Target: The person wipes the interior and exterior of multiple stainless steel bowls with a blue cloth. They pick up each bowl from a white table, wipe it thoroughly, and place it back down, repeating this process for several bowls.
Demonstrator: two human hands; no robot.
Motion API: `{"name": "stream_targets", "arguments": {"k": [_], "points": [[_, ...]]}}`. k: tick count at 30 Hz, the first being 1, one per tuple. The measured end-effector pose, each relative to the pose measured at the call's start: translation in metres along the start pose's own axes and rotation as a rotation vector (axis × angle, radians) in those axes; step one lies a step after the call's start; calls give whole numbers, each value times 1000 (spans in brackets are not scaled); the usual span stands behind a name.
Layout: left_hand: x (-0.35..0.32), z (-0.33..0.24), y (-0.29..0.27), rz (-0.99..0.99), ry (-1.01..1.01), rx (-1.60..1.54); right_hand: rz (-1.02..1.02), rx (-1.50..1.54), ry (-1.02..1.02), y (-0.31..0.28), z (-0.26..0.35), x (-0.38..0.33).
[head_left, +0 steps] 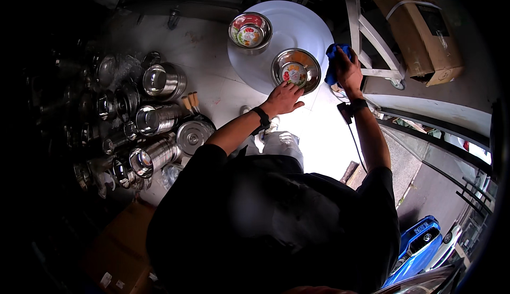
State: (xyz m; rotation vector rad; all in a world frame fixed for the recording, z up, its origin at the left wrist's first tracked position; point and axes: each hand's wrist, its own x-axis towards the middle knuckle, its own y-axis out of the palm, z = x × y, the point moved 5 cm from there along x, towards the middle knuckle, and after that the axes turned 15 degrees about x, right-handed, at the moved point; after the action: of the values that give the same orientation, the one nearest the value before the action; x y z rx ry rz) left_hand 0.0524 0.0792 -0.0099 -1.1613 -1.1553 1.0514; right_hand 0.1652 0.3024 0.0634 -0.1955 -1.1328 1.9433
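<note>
1. Steel bowl (296, 70) w/ a colourful sticker inside sits on the white round table (297, 28), at the table's 5 o'clock edge.
2. My left hand (282, 98) lies at the bowl's 7 o'clock, fingers spread flat, tips touching the rim.
3. My right hand (346, 70) is at the bowl's 3 o'clock, fingers clamped on a blue cloth (333, 60) beside the rim.
4. A second steel bowl (250, 31), same kind, stands at 10 o'clock from the first, apart from it.
5. Steel pots (159, 118) stacked on the floor at 9 o'clock, well apart; cardboard box (419, 23) at 2 o'clock.
</note>
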Motion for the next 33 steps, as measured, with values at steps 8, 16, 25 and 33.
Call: {"name": "stream_targets", "arguments": {"k": [8,16,25,33], "points": [[-40,177,-21,-481,-740,-315,272,-69,25,50,62,96],[-50,313,61,-94,-1224,-403,572,-443,22,195,68,161],[-30,326,63,-36,-1022,-144,714,-351,119,247,111,170],[-28,333,50,-14,-974,-139,634,-348,216,235,121,172]]}}
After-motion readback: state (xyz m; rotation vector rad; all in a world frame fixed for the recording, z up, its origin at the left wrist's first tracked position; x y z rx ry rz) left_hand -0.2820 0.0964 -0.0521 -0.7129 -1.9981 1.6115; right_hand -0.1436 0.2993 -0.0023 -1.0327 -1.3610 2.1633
